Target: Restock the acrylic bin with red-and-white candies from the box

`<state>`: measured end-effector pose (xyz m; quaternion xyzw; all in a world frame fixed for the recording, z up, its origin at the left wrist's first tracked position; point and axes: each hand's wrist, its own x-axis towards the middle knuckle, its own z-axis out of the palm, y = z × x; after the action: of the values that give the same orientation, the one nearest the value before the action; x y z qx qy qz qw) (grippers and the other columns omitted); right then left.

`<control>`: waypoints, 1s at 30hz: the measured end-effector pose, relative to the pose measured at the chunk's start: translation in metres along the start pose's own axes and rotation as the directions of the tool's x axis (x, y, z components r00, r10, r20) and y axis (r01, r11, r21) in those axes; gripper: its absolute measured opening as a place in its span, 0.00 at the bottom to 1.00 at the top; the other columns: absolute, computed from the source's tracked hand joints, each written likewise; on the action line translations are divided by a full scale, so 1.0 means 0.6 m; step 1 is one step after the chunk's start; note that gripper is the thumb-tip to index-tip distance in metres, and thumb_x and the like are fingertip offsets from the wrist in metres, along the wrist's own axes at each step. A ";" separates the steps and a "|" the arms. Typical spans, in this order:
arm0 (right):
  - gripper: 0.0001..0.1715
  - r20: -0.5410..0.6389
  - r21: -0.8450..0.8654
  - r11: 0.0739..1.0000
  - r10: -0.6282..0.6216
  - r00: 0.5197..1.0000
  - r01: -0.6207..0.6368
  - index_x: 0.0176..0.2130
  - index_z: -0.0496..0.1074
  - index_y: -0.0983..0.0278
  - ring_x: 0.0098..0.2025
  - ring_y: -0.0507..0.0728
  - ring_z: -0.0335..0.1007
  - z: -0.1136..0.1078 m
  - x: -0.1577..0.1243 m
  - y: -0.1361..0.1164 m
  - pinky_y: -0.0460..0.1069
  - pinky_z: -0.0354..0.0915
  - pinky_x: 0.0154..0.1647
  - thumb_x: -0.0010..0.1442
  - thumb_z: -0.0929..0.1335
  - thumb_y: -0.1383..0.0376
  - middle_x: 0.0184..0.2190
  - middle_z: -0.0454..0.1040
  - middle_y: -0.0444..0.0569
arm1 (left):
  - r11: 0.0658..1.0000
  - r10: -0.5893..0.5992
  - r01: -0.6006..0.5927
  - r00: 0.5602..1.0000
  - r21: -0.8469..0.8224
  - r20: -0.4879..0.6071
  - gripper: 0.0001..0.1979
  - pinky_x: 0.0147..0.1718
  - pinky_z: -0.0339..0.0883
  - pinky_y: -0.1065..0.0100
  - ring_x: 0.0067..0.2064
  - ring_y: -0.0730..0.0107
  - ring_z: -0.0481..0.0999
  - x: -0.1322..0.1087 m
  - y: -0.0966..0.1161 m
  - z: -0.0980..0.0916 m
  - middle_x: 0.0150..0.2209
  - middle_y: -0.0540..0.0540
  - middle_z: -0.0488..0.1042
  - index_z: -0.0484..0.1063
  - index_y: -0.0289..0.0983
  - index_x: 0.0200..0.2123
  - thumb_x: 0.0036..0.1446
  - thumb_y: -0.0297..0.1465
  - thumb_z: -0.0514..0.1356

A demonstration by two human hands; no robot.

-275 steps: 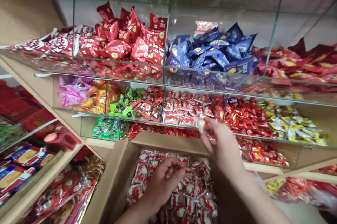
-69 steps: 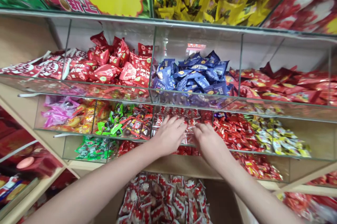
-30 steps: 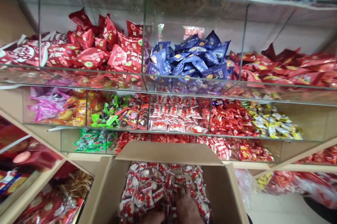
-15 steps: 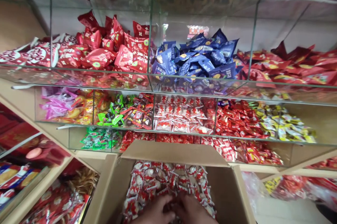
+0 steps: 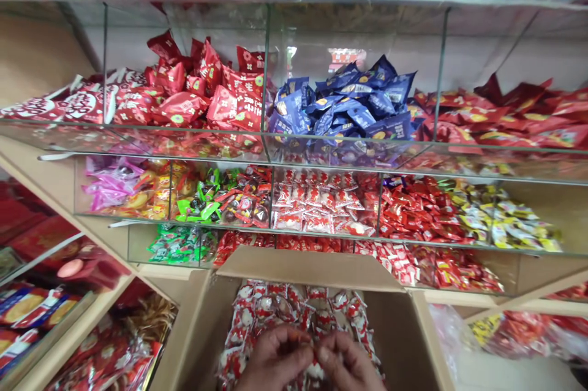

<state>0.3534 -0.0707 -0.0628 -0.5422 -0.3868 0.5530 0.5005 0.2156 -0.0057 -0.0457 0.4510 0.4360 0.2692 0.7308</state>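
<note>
An open cardboard box (image 5: 303, 265) stands in front of me, holding rows of red and white wrapped candies (image 5: 269, 305). Over these candies, my left hand (image 5: 280, 357) is closed in a pinch, thumb against fingertips. My right hand (image 5: 344, 360) pinches just beside it, so that the fingertips of both nearly meet. Whatever lies between the fingers is too small and hidden to make out. Similar red and white packets (image 5: 316, 198) lie in a shelf compartment behind the box.
Glass-fronted shelves rise beyond the box, with red packets (image 5: 184, 94), blue packets (image 5: 344, 100) and yellow-and-white candies (image 5: 519, 222). At left, wooden racks (image 5: 78, 330) hold more packaged goods. Clear plastic bags (image 5: 519, 333) lie low at the right.
Both hands have risen slightly from the candies and show more clearly, their fingertips now pinched close together. The view has shifted a little, so the upper shelves sit lower in it.
</note>
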 end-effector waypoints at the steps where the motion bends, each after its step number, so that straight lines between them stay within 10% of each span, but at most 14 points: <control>1: 0.21 -0.003 0.081 0.997 -0.005 1.000 0.005 0.28 0.63 0.63 0.20 0.48 0.52 -0.002 -0.007 -0.021 0.43 0.52 0.21 0.49 0.65 0.48 0.20 0.60 0.40 | 0.999 0.038 -0.039 0.999 0.000 -0.031 0.17 0.24 0.58 0.75 0.24 0.76 0.66 -0.005 0.019 0.009 0.22 0.51 0.71 0.74 0.35 0.26 0.34 0.40 0.68; 7: 0.13 -0.196 0.171 0.981 -0.060 0.979 0.094 0.26 0.66 0.63 0.25 0.50 0.59 -0.032 -0.023 -0.109 0.44 0.58 0.27 0.52 0.67 0.56 0.21 0.64 0.41 | 0.977 0.124 -0.116 0.992 -0.179 0.038 0.09 0.32 0.62 0.73 0.30 0.75 0.70 -0.009 0.102 0.055 0.27 0.50 0.75 0.75 0.37 0.28 0.40 0.32 0.66; 16: 0.09 -0.301 0.226 0.944 -0.166 0.939 0.239 0.26 0.69 0.62 0.23 0.50 0.63 -0.034 -0.011 -0.105 0.45 0.61 0.27 0.54 0.66 0.60 0.20 0.68 0.41 | 0.943 0.220 -0.216 0.975 -0.252 -0.014 0.07 0.35 0.63 0.71 0.32 0.73 0.71 0.000 0.095 0.079 0.28 0.50 0.75 0.75 0.37 0.28 0.43 0.33 0.65; 19: 0.04 -0.369 -0.154 0.908 -0.419 0.830 0.390 0.32 0.72 0.60 0.34 0.53 0.67 -0.042 -0.013 -0.109 0.48 0.64 0.35 0.53 0.67 0.65 0.31 0.72 0.45 | 0.965 0.158 -0.142 0.986 -0.218 0.058 0.14 0.35 0.63 0.69 0.35 0.70 0.72 -0.004 0.104 0.080 0.34 0.48 0.74 0.72 0.39 0.39 0.47 0.36 0.62; 24: 0.16 -0.101 -0.552 0.580 -0.760 0.642 0.599 0.39 0.72 0.56 0.44 0.56 0.66 -0.036 -0.030 -0.128 0.51 0.66 0.40 0.52 0.65 0.73 0.43 0.69 0.50 | 0.930 0.105 -0.019 0.971 -0.366 0.216 0.20 0.35 0.64 0.68 0.37 0.69 0.72 -0.014 0.123 0.086 0.37 0.47 0.72 0.65 0.40 0.45 0.49 0.38 0.60; 26: 0.17 -0.089 -0.542 0.589 -0.750 0.655 0.600 0.41 0.71 0.56 0.47 0.57 0.65 -0.028 -0.037 -0.129 0.53 0.66 0.42 0.53 0.64 0.73 0.46 0.67 0.51 | 0.928 0.135 -0.067 0.978 -0.368 0.161 0.19 0.35 0.64 0.69 0.36 0.70 0.72 -0.015 0.126 0.087 0.35 0.48 0.72 0.67 0.38 0.43 0.47 0.34 0.63; 30: 0.15 -0.388 -0.206 0.885 -0.466 0.795 0.418 0.45 0.66 0.59 0.44 0.57 0.66 -0.019 -0.037 -0.123 0.52 0.67 0.39 0.56 0.63 0.65 0.44 0.69 0.53 | 0.931 0.211 -0.153 0.966 -0.330 0.148 0.22 0.40 0.63 0.67 0.40 0.68 0.72 -0.014 0.123 0.084 0.38 0.47 0.73 0.64 0.41 0.47 0.47 0.30 0.62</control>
<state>0.3725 -0.0790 0.0120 -0.5707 -0.4134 0.2663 0.6577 0.2562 -0.0005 0.0343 0.3893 0.2753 0.3603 0.8017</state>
